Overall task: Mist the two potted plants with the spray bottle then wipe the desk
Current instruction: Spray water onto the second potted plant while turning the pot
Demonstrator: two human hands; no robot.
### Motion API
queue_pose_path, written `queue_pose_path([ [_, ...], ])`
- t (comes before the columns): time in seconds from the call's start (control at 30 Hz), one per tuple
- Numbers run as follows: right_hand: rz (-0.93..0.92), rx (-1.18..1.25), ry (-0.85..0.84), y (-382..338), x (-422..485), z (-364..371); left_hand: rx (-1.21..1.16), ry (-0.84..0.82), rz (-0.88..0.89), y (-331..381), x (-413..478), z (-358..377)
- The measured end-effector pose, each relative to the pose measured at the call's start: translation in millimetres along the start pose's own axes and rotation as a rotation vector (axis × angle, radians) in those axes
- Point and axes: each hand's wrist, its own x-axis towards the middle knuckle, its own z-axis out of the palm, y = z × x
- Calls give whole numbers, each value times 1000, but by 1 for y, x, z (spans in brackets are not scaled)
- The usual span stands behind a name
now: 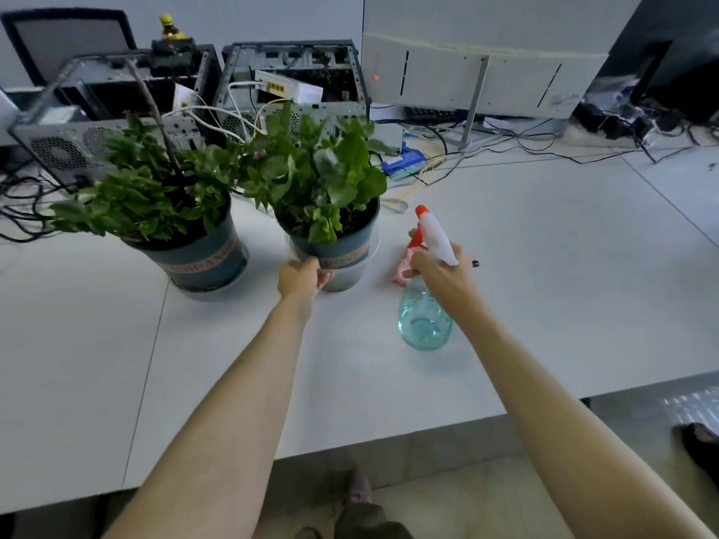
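Observation:
Two leafy plants stand in teal pots on the white desk (544, 266). The left pot (202, 262) sits in a saucer. My left hand (301, 280) grips the lower rim of the right pot (338, 250). My right hand (443, 276) holds the neck of a clear blue spray bottle (424, 320), raised just above the desk, its white and orange nozzle (430, 227) pointing up and left toward the right plant. A pink cloth (404, 270) lies on the desk behind the bottle, partly hidden by my hand.
Two open computer cases (295, 83) with cables stand behind the plants. A white monitor back (482, 79) and tangled wires fill the far right. The desk's front edge runs below my forearms. A shoe shows on the floor.

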Motion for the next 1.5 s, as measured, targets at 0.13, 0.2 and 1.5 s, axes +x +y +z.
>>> queue_pose_path([
  [0.13,-13,7,-153,-10,-18,5,17,-7,-13,-2,-17,-26],
  [0.2,-46,-27,-208,-15,-34,7,54,-13,-13,-4,-25,-39],
  [1.5,-161,-575,-318,-52,-69,24,231,94,127,-30,-96,-88],
])
